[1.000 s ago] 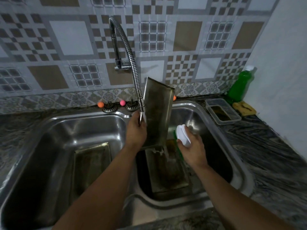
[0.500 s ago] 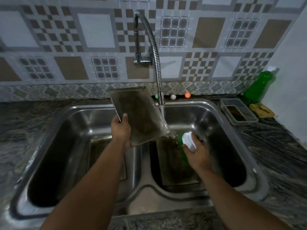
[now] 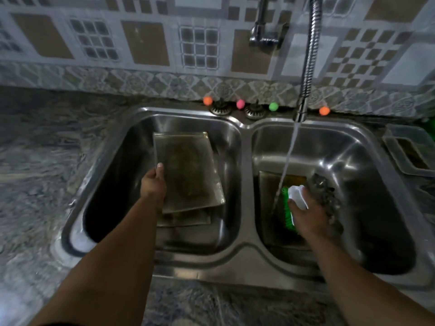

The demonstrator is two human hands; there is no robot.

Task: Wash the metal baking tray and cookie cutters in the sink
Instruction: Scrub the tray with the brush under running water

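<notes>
My left hand [image 3: 153,184] grips the left edge of a stained metal baking tray [image 3: 188,170], held low and nearly flat in the left basin of the double sink [image 3: 244,135], above another tray [image 3: 186,218] lying on the basin floor. My right hand [image 3: 310,220] holds a scrub brush with a white handle [image 3: 297,196] and green bristles [image 3: 287,212] in the right basin, over a third tray [image 3: 268,184]. Water runs from the flexible tap [image 3: 308,67] just left of the brush. I see no cookie cutters.
A dark crumpled scourer or cloth [image 3: 326,196] lies beside my right hand. Two strainer plugs [image 3: 237,110] and small coloured balls [image 3: 240,104] sit on the sink's back ledge. A clear plastic box [image 3: 409,149] stands on the counter at right. Patterned stone counter [image 3: 47,161] surrounds the sink.
My left hand carried the tray from under the tap in the right basin over the divider and lowered it into the left basin. My right hand stayed in the right basin with the brush.
</notes>
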